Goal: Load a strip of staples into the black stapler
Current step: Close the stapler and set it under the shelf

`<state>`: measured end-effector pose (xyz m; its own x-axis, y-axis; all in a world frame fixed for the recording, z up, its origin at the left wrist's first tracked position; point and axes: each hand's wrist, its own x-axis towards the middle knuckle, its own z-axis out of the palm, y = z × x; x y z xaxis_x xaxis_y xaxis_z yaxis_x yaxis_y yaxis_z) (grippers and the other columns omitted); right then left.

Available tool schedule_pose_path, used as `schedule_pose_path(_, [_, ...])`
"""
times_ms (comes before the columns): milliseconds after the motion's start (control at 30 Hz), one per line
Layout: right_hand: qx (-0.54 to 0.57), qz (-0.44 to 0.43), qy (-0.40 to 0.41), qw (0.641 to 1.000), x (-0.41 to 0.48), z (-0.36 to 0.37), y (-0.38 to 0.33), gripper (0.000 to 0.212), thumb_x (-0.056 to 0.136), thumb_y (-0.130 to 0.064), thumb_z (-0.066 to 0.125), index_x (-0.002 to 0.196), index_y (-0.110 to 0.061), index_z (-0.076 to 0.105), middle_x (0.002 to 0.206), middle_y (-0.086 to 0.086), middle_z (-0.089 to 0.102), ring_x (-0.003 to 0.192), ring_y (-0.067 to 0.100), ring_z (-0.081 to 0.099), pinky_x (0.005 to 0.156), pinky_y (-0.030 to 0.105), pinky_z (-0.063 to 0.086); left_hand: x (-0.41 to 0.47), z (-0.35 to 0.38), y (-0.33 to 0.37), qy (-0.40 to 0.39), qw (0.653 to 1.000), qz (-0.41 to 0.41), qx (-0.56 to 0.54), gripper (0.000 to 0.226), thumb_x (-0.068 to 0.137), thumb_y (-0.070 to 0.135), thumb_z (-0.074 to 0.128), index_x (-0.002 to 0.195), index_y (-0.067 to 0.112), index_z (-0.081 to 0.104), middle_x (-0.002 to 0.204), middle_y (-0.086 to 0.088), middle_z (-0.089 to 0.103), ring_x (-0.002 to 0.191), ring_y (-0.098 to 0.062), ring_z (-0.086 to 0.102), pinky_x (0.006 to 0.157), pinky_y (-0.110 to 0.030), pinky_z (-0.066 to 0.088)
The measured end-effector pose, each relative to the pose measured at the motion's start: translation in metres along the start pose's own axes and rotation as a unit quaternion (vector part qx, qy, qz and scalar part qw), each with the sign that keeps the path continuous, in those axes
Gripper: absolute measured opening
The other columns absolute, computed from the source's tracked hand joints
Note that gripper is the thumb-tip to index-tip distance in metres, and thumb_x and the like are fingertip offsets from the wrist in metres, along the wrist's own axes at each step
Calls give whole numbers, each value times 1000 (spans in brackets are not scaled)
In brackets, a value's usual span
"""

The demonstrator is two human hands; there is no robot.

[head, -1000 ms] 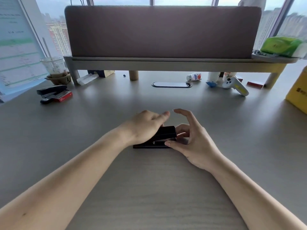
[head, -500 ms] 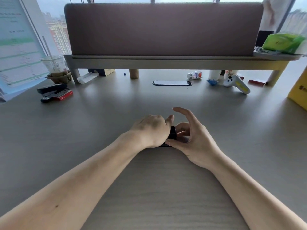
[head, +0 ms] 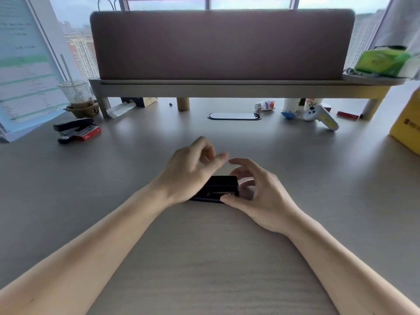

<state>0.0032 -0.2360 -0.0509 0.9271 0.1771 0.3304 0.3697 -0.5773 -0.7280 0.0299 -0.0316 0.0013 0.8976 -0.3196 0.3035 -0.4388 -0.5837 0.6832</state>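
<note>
The black stapler [head: 221,189] lies flat on the grey desk [head: 204,258] in front of me, its top closed down. My left hand [head: 191,171] hovers just above its left half with the fingers loosely curled and nothing in them; it is blurred. My right hand [head: 256,194] holds the stapler's right end, thumb on the near edge of the base and fingers curled around the far side. No staple strip shows in either hand. The left part of the stapler is hidden under my left wrist.
A second black stapler [head: 72,129] and a red staple box [head: 89,134] lie at the far left. A drink cup [head: 76,96], a raised shelf [head: 227,87] with a screen, a white and yellow device [head: 321,117] and a yellow box [head: 406,126] line the back and right.
My left hand pressed down over the stapler half a second ago and has since lifted off and opened. The right hand has stayed at the stapler's right end.
</note>
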Motion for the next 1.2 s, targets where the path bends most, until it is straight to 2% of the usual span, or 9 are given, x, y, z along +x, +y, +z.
schedule_pose_path(100, [-60,-31,-27,997,0,-4,-3,78,77,-67,75,145,-34,58,132,-18,66,117,-2,63,101,20,50,-26,-19,-26,-75,996,44,32,32,84,48,74,101,28,55,103,4,73,94,-19,73,88,-44,57])
schedule_pose_path(200, [-114,-39,-67,991,10,-17,-12,89,84,-90,41,146,-29,61,138,-13,67,124,0,60,107,25,47,-37,-20,-39,-63,996,55,41,36,85,32,81,106,30,52,98,5,76,91,-27,74,88,-48,58])
schedule_pose_path(400, [-199,-50,-110,972,37,-28,-6,92,91,-87,15,139,-26,64,139,-5,68,132,15,60,110,40,48,-43,-22,-40,-29,997,53,43,32,88,25,81,103,30,53,96,17,75,77,-34,70,75,-40,55])
schedule_pose_path(500, [-185,-61,-148,970,36,-24,4,90,89,-90,20,139,-28,62,141,-6,66,134,15,57,114,42,45,-38,-25,-44,-11,996,60,59,30,88,23,82,99,27,55,90,12,75,58,-18,62,54,-19,47])
schedule_pose_path(567, [-192,-70,-153,967,38,-21,8,87,86,-92,28,142,-32,59,143,-9,64,135,15,56,115,41,43,-26,-27,-51,8,997,51,55,29,87,20,83,98,23,56,86,8,76,57,-11,61,56,-10,45])
schedule_pose_path(700, [-247,-48,-152,956,42,-15,12,99,80,-90,48,163,-38,32,160,-17,46,152,9,37,126,30,29,18,-28,-68,58,997,35,40,32,84,15,85,99,18,58,87,2,78,81,-15,71,84,-28,57])
schedule_pose_path(833, [-238,-7,-162,957,46,-15,14,114,80,-91,47,171,-34,9,173,-18,26,160,6,23,129,27,21,71,-20,-80,81,996,12,44,31,84,17,84,99,18,57,86,3,77,82,-20,72,77,-30,56])
schedule_pose_path(967, [-256,-10,-165,952,48,-12,19,109,78,-95,34,169,-38,15,175,-23,18,162,2,16,131,24,15,120,-6,-99,136,988,-27,75,28,85,25,80,96,23,54,95,-1,80,90,-31,72,84,-38,56])
schedule_pose_path(1200, [-265,-6,-171,949,50,-13,22,107,76,-97,29,167,-42,17,171,-30,13,161,-1,12,129,20,10,170,17,-122,185,973,-85,109,24,91,26,73,100,27,51,104,3,68,94,-24,55,78,-30,38])
